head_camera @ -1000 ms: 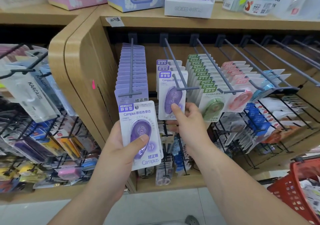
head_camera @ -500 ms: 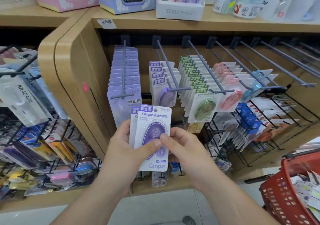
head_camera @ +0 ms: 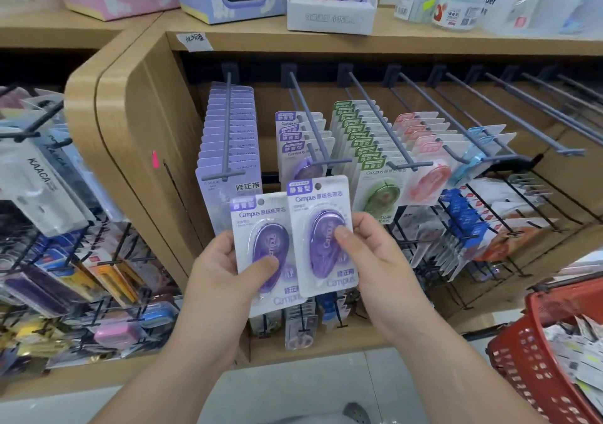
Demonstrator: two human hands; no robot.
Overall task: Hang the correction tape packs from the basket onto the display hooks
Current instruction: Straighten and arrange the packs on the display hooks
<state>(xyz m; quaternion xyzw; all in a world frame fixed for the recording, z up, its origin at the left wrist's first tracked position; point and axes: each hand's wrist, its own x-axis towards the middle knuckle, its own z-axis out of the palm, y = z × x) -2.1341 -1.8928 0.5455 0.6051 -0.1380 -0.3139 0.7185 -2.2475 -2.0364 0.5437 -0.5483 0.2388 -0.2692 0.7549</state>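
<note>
Packs (head_camera: 321, 214): two purple ones, one in each of my hands, held upright side by side, low in front of the hooks (head_camera: 313, 129).
Left hand (head_camera: 222, 270): I grip the left pack (head_camera: 261, 224), thumb across its blister, fingers behind.
Right hand (head_camera: 375, 260): I pinch the right pack (head_camera: 313, 195), thumb on the blister, fingers curled round its right edge; it overlaps the left pack.
In the way: my packs hide the lower parts of the lilac cards (head_camera: 228, 149) and the hung purple packs (head_camera: 295, 149).
Further hooks: green (head_camera: 375, 175), pink (head_camera: 427, 162) and blue rows (head_camera: 483, 142).
Basket (head_camera: 528, 358): red, lower right, loose packs inside.
</note>
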